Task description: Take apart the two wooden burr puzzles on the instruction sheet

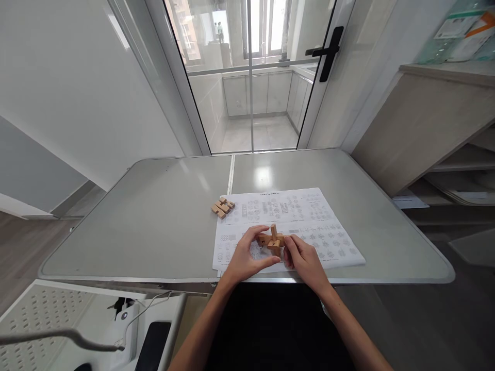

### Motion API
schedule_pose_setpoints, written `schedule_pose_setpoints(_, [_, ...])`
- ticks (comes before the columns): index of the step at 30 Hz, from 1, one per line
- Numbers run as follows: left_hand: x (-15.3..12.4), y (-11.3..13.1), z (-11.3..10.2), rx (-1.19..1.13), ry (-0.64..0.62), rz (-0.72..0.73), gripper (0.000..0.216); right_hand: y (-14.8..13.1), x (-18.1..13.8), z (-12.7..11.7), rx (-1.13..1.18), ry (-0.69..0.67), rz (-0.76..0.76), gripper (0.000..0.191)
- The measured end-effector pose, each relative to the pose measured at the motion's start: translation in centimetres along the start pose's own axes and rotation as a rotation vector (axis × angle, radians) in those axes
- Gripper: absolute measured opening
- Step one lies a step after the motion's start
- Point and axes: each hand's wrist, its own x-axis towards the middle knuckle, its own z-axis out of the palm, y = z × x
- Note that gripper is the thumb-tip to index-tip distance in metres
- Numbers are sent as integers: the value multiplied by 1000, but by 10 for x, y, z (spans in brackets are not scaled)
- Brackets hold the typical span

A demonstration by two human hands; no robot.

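Table [154, 221], one, grey-topped with a single pale seam, stretching wide to the left of the grip, less far to the right and ahead, with a metal near edge just below the wrists. Well beyond the grip, one glass door [314, 111] with one black handle [328, 54]. Directly beneath the grip, one white printed sheet [309, 216], with rows of small line diagrams and a heading along the far side, too small to read; near margin close to the table's near edge. Two hands: left hand [247, 255] curved around the left side of one wooden assembly [274, 245], thumb and forefinger well parted, contact there impossible to tell; right hand [305, 257] pinched closed on the right end. Within the grip, above the sheet, that assembly of crossed bars, one jutting upward, with tiny dark marks, illegible. Ahead and left of the grip, at the sheet's far left corner, one cluster of loose notched wooden pieces [223, 208], several, exact count uncertain.
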Motion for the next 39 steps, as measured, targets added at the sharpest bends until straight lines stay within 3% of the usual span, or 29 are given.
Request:
schedule_pose_setpoints(3, [0, 0, 1, 38, 49, 44, 64, 1, 0, 1, -1, 5, 2, 52])
schedule_pose_setpoints(12, [2, -6, 1, 93, 94, 100, 14, 0, 1, 1, -10, -18, 0, 51])
schedule_pose_setpoints(27, [-1, -3, 1, 74, 131, 164, 13, -2, 1, 1, 44, -22, 13, 47])
schedule_pose_setpoints(34, [-1, -7, 0, 121, 167, 319, 11, -4, 1, 1, 83, -5, 4, 48])
schedule_pose_setpoints(39, [-2, -7, 1, 101, 163, 300, 12, -2, 0, 1, 54, -8, -3, 44])
